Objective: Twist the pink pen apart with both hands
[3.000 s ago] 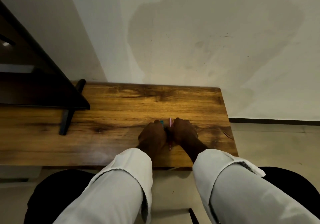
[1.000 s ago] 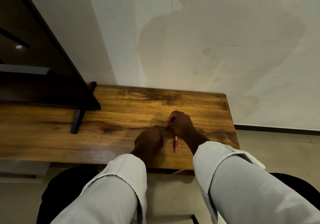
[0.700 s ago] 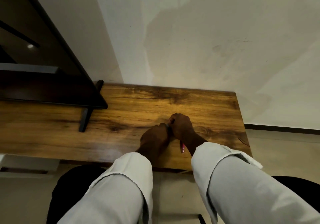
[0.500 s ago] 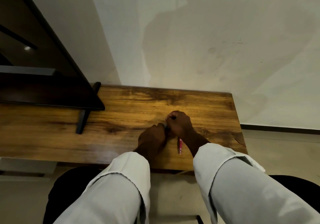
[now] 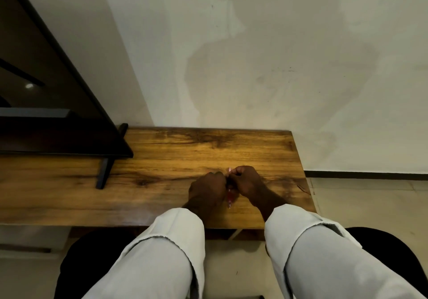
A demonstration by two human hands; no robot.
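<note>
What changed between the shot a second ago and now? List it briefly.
The left hand has closed in against the right hand, so both now meet around the pink pen, whose tip points toward the person. The right hand keeps gripping the pen. The wooden table and the dark monitor stand are unchanged.

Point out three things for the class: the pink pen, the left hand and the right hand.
pink pen (image 5: 230, 198), head view, on the lower barrel showing between the hands.
left hand (image 5: 207, 188), head view, on the back of the hand.
right hand (image 5: 246, 181), head view, on the back of the hand.
</note>
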